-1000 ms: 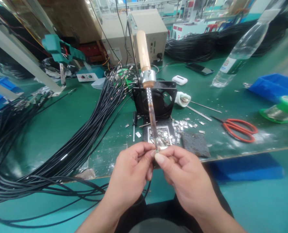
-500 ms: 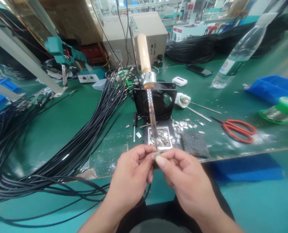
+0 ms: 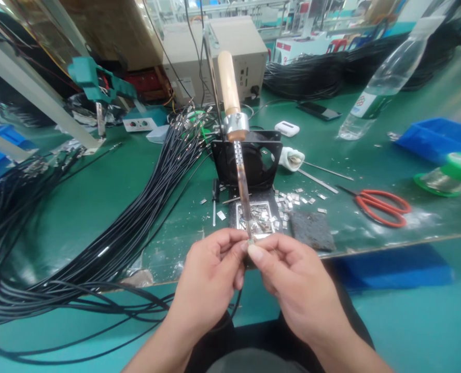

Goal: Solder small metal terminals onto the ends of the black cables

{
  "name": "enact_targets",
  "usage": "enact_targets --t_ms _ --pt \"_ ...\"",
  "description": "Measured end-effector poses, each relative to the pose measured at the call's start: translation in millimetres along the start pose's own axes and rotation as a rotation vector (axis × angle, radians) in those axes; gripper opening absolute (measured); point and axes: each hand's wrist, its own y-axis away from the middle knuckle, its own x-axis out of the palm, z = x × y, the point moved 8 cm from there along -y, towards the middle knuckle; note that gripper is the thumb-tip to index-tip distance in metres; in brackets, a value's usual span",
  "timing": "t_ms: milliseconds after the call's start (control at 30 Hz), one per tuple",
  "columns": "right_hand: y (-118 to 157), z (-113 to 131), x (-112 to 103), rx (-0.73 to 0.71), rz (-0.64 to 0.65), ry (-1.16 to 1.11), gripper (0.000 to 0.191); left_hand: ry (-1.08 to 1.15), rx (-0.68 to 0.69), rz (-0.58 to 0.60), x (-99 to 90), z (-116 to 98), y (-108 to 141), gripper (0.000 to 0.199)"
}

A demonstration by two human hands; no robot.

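Observation:
A wooden-handled soldering iron (image 3: 230, 83) is clamped with its tip pointing down, and the tip meets a small part (image 3: 251, 242) between my fingertips. My left hand (image 3: 214, 274) is closed in a pinch, and a black cable comes out below it. Fingers of my right hand (image 3: 296, 280) pinch the small part from the other side. Just beyond my hands, a white-rimmed tray (image 3: 271, 210) holds small metal pieces. More small pieces (image 3: 292, 198) lie to its right, beside a dark grey block (image 3: 311, 230).
Black cables (image 3: 137, 207) fill the left side. Behind the tray stands a black fan (image 3: 248, 160). Red-handled scissors (image 3: 383, 207), a solder spool (image 3: 448, 176), a blue bin (image 3: 440, 140) and a tilted-looking bottle (image 3: 386, 77) are at right. A screwdriver (image 3: 215, 199) lies left of the tray.
The view has shifted very slightly. Both hands keep their pinch at the iron's tip, with the small part barely moved.

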Motion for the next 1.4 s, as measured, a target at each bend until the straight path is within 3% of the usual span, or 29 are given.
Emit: enact_targets --t_ms 433,1400 --pt "-1.5 7.7 6.6 -0.025 0.065 -0.028 0.030 0.020 0.002 0.002 1.5 0.5 -2.8 0.035" --pt "0.5 5.9 4.6 -0.019 0.051 -0.007 0.032 0.025 -0.013 -0.013 -1.3 4.4 -0.4 0.037"
